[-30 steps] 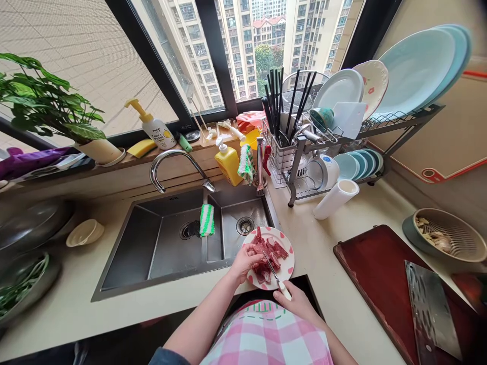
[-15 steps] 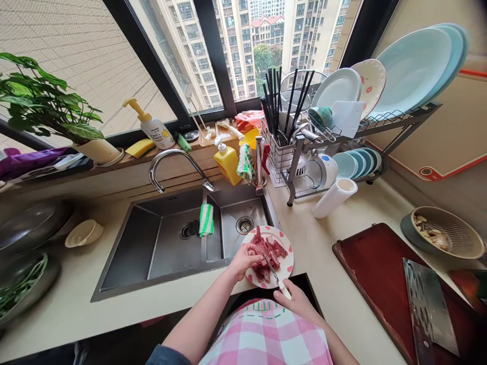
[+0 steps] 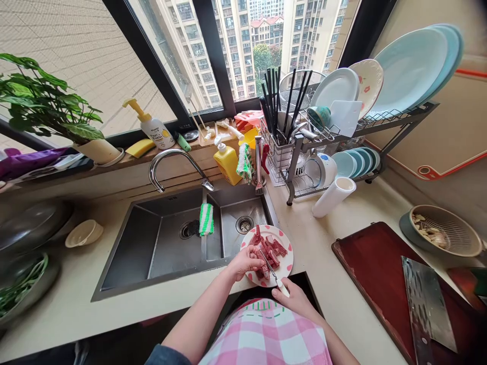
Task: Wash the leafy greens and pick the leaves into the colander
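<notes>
Strips and chunks of raw red meat lie heaped on a white plate with pink hearts, which rests by the front of the sink's right basin. My left hand reaches over the plate's left side, its fingers pinching a piece of meat. From the lower right, my right hand grips the white handle of slim kitchen scissors. The metal blades point up and left toward my left fingertips, among the meat. Exactly where they touch the meat is too small to tell.
A double sink with a faucet lies to the left. At the right are a dark red cutting board with a cleaver on it, and a colander. A dish rack stands behind.
Both hands stay over the plate in nearly the same pose. The left fingers and the blades have shifted only very slightly; the view has moved a little.
</notes>
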`<action>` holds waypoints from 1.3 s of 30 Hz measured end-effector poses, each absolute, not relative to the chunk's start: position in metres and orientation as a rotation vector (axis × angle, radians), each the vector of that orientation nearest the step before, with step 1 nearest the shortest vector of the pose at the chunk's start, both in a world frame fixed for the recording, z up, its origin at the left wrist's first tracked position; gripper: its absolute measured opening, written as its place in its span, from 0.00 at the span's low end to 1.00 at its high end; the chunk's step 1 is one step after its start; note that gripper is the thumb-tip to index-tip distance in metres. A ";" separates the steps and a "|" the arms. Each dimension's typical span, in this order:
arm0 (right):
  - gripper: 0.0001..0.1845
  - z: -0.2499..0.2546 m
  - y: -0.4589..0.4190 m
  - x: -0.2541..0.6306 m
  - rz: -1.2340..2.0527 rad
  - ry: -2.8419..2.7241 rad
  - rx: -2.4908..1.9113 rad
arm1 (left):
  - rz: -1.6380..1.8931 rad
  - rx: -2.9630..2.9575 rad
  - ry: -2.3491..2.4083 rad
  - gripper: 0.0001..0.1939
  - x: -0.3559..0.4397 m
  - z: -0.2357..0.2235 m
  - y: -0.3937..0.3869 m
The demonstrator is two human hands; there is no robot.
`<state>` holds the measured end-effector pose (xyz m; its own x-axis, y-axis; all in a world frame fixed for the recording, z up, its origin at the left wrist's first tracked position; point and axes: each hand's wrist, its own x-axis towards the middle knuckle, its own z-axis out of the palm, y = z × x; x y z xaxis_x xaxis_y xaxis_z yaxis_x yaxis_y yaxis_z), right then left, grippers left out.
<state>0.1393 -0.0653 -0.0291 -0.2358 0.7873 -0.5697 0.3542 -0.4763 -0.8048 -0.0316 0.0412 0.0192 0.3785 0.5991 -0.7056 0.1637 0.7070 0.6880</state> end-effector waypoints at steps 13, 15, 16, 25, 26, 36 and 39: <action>0.18 -0.026 -0.055 0.134 1.761 -1.280 -1.584 | 0.211 0.803 1.198 0.15 -0.025 0.018 0.043; 0.19 -0.023 -0.052 0.131 1.758 -1.216 -1.599 | 0.176 0.828 1.222 0.14 -0.026 0.013 0.051; 0.20 -0.022 -0.051 0.131 1.748 -1.193 -1.631 | 0.174 0.861 1.243 0.14 -0.026 0.010 0.055; 0.22 -0.042 -0.073 0.160 1.695 -1.196 -1.730 | 0.170 1.927 1.439 0.09 -0.053 0.016 0.051; 0.21 -0.044 -0.076 0.164 1.696 -1.223 -1.744 | 0.082 2.059 1.373 0.07 -0.057 0.017 0.044; 0.11 -0.056 -0.093 0.169 1.803 -1.658 -1.684 | -0.223 2.503 1.160 0.15 -0.051 0.002 0.009; 0.12 -0.056 -0.093 0.168 1.754 -1.731 -1.861 | -0.225 2.511 1.161 0.14 -0.051 0.002 0.011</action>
